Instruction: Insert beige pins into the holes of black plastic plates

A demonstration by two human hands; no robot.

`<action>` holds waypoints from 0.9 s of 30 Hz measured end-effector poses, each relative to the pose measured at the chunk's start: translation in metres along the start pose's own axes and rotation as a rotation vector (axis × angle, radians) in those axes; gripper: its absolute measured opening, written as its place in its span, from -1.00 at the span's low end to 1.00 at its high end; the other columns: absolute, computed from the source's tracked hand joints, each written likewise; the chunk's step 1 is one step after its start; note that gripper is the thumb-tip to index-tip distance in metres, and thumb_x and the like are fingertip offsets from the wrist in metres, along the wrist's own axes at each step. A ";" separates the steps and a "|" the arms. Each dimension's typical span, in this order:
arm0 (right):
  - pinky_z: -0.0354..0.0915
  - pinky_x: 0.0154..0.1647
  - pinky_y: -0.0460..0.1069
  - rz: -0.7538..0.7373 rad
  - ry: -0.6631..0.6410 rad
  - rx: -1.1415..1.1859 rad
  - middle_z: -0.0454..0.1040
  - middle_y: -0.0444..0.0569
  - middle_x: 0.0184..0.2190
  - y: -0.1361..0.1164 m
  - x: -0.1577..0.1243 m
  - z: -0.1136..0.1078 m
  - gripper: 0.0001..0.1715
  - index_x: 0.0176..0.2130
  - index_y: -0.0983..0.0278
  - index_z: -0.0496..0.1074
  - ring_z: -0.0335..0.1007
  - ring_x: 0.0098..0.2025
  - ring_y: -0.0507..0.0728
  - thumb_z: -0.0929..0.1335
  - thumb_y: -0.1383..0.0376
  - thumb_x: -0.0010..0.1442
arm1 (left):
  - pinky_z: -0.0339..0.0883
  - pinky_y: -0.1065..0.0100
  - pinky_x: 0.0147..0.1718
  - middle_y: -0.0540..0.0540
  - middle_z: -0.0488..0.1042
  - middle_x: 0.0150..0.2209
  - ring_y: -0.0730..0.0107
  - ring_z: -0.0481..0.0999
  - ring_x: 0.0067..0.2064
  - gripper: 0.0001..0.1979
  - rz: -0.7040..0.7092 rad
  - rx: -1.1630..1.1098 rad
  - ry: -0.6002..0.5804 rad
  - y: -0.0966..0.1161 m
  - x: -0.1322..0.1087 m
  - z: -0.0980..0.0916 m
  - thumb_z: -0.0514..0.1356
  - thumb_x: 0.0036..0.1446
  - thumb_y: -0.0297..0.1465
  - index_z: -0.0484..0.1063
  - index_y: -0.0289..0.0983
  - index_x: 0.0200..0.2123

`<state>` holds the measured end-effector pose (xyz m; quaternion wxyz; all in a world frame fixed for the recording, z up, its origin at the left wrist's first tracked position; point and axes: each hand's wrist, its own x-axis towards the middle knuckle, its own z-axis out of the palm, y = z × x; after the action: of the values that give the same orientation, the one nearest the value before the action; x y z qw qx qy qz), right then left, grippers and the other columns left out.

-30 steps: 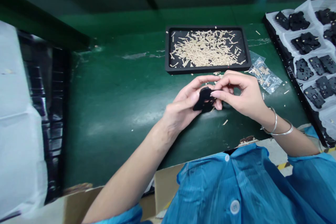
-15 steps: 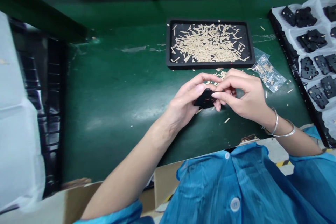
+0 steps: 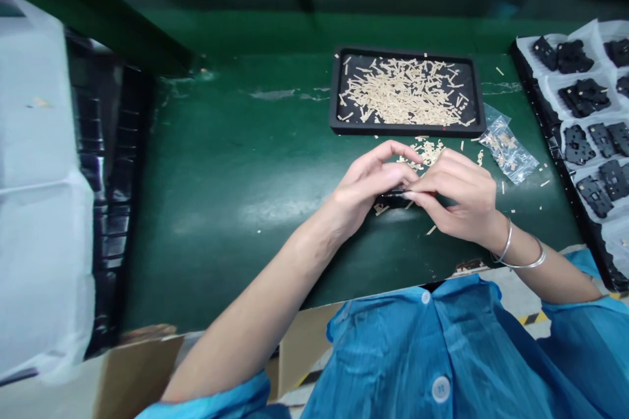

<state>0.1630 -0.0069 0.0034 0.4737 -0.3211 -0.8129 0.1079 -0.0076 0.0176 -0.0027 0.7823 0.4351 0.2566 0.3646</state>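
Note:
A small black part (image 3: 392,199) is held above the green table, seen nearly edge-on and partly hidden by fingers. My left hand (image 3: 366,186) grips its left side, thumb on top. At its right end, the pinched thumb and fingertips of my right hand (image 3: 455,196) touch it; whether a small strip is between them cannot be made out. Just beyond my hands lies a loose pile of small beige pieces (image 3: 427,152). Behind that, a black tray (image 3: 407,130) holds many beige strips.
A clear plastic bag (image 3: 515,160) with beige pieces lies right of the black tray. At the right edge, a lined tray (image 3: 553,137) holds black parts. Black trays (image 3: 115,209) and white sheeting (image 3: 42,209) are at the left. The green table (image 3: 211,242) has scattered strips.
The black part has tilted from showing its broad face to nearly edge-on. Both hands remain together on it. The camera view has shifted slightly.

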 end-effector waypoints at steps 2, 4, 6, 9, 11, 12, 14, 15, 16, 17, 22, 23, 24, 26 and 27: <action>0.28 -0.39 0.02 0.023 0.018 0.034 0.46 -0.11 -0.55 -0.001 0.002 0.000 -0.84 -0.44 0.22 0.44 0.30 -0.49 0.06 0.40 0.35 0.20 | 0.33 0.30 -0.31 -0.09 0.54 -0.40 0.29 0.52 -0.37 -0.54 0.008 -0.036 -0.006 0.002 -0.001 0.000 0.20 0.09 -0.03 0.44 -0.32 -0.17; 0.27 -0.40 0.00 0.066 0.036 0.057 0.45 -0.12 -0.58 -0.001 0.003 -0.001 -0.83 -0.46 0.24 0.42 0.28 -0.51 0.04 0.41 0.38 0.18 | 0.35 0.25 -0.28 -0.12 0.55 -0.40 0.24 0.54 -0.35 -0.53 -0.006 -0.053 -0.030 0.003 -0.001 0.002 0.16 0.12 -0.01 0.44 -0.32 -0.16; 0.25 -0.42 -0.03 0.117 0.050 0.083 0.42 -0.16 -0.63 0.000 0.004 -0.001 -0.82 -0.46 0.25 0.41 0.24 -0.54 0.01 0.41 0.42 0.17 | 0.35 0.27 -0.30 -0.10 0.55 -0.41 0.27 0.53 -0.39 -0.60 -0.034 -0.046 -0.030 0.003 0.000 0.004 0.20 0.12 -0.09 0.43 -0.32 -0.17; 0.23 -0.45 -0.05 0.165 0.062 0.120 0.39 -0.20 -0.68 0.002 0.004 0.000 -0.85 -0.45 0.26 0.44 0.21 -0.57 0.00 0.41 0.42 0.15 | 0.31 0.34 -0.39 -0.08 0.52 -0.46 0.36 0.47 -0.47 -0.69 -0.076 -0.071 -0.033 0.000 0.001 0.006 0.23 0.12 -0.20 0.41 -0.32 -0.19; 0.24 -0.45 -0.05 0.199 0.066 0.147 0.41 -0.20 -0.68 0.004 0.004 0.001 -0.87 -0.44 0.26 0.46 0.23 -0.58 -0.01 0.42 0.42 0.14 | 0.27 0.37 -0.43 -0.08 0.50 -0.47 0.39 0.45 -0.49 -0.69 -0.080 -0.119 -0.047 -0.003 0.002 0.005 0.22 0.12 -0.20 0.41 -0.32 -0.18; 0.25 -0.45 -0.05 0.228 0.063 0.165 0.43 -0.20 -0.68 0.004 0.003 0.001 -0.87 -0.44 0.26 0.46 0.24 -0.58 -0.01 0.42 0.42 0.14 | 0.26 0.37 -0.43 -0.08 0.50 -0.47 0.38 0.44 -0.48 -0.68 -0.075 -0.145 -0.059 -0.004 0.002 0.005 0.21 0.12 -0.20 0.41 -0.33 -0.17; 0.27 -0.43 -0.04 0.299 0.058 0.207 0.46 -0.19 -0.68 0.003 0.003 0.001 -0.86 -0.45 0.25 0.48 0.29 -0.58 0.00 0.42 0.41 0.15 | 0.25 0.36 -0.42 -0.10 0.50 -0.46 0.38 0.44 -0.47 -0.66 -0.061 -0.185 -0.068 -0.006 0.002 0.004 0.20 0.13 -0.19 0.42 -0.34 -0.16; 0.29 -0.42 -0.03 0.340 0.056 0.229 0.46 -0.19 -0.68 0.003 0.003 0.001 -0.86 -0.46 0.25 0.48 0.32 -0.58 0.00 0.42 0.40 0.15 | 0.25 0.36 -0.40 -0.10 0.50 -0.46 0.38 0.44 -0.46 -0.66 -0.055 -0.198 -0.069 -0.007 0.002 0.004 0.20 0.13 -0.19 0.42 -0.34 -0.15; 0.30 -0.41 -0.02 0.380 0.053 0.257 0.46 -0.19 -0.68 0.002 0.003 0.000 -0.86 -0.46 0.25 0.48 0.35 -0.58 0.01 0.43 0.38 0.15 | 0.25 0.36 -0.39 -0.11 0.50 -0.45 0.37 0.44 -0.45 -0.66 -0.050 -0.205 -0.070 -0.007 0.002 0.004 0.20 0.14 -0.20 0.42 -0.34 -0.14; 0.32 -0.42 -0.02 0.419 0.053 0.298 0.46 -0.19 -0.68 0.002 0.003 0.000 -0.87 -0.45 0.25 0.48 0.39 -0.58 0.01 0.43 0.37 0.15 | 0.25 0.35 -0.37 -0.11 0.50 -0.44 0.37 0.44 -0.44 -0.66 -0.046 -0.209 -0.072 -0.007 0.002 0.004 0.20 0.14 -0.20 0.42 -0.34 -0.13; 0.39 -0.56 -0.06 0.608 0.054 0.606 0.44 -0.22 -0.65 0.002 0.001 0.000 -0.84 -0.41 0.26 0.44 0.52 -0.60 0.07 0.43 0.27 0.18 | 0.23 0.33 -0.35 -0.12 0.50 -0.39 0.36 0.42 -0.41 -0.62 -0.001 -0.206 -0.099 -0.004 -0.001 0.008 0.18 0.17 -0.20 0.38 -0.33 -0.04; 0.40 -0.56 -0.05 0.621 0.055 0.625 0.43 -0.23 -0.65 0.002 0.000 -0.001 -0.84 -0.41 0.26 0.43 0.52 -0.60 0.07 0.43 0.26 0.18 | 0.22 0.33 -0.36 -0.12 0.50 -0.39 0.36 0.41 -0.41 -0.62 0.003 -0.204 -0.101 -0.004 -0.001 0.009 0.18 0.17 -0.21 0.37 -0.33 -0.04; 0.40 -0.54 -0.05 0.617 0.061 0.621 0.43 -0.23 -0.65 0.002 0.000 -0.001 -0.84 -0.41 0.25 0.43 0.51 -0.61 0.06 0.44 0.25 0.17 | 0.21 0.33 -0.37 -0.12 0.50 -0.39 0.36 0.41 -0.41 -0.62 0.005 -0.199 -0.103 -0.003 -0.002 0.010 0.17 0.17 -0.22 0.36 -0.33 -0.03; 0.42 -0.45 -0.02 0.567 0.081 0.576 0.45 -0.23 -0.65 0.003 0.001 -0.002 -0.86 -0.41 0.24 0.45 0.49 -0.60 0.04 0.44 0.27 0.16 | 0.18 0.33 -0.40 -0.11 0.49 -0.39 0.36 0.40 -0.41 -0.60 0.004 -0.183 -0.103 -0.001 -0.002 0.011 0.17 0.15 -0.21 0.36 -0.32 -0.02; 0.43 -0.39 0.00 0.531 0.088 0.546 0.46 -0.22 -0.64 0.003 0.001 -0.002 -0.87 -0.42 0.23 0.46 0.47 -0.58 0.03 0.44 0.29 0.16 | 0.17 0.34 -0.41 -0.11 0.49 -0.39 0.35 0.39 -0.41 -0.59 0.005 -0.171 -0.099 0.000 -0.003 0.012 0.17 0.14 -0.20 0.35 -0.32 -0.02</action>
<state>0.1659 -0.0040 0.0042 0.5320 -0.3867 -0.6216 0.4255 -0.0010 0.0097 0.0033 0.8275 0.3847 0.1845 0.3650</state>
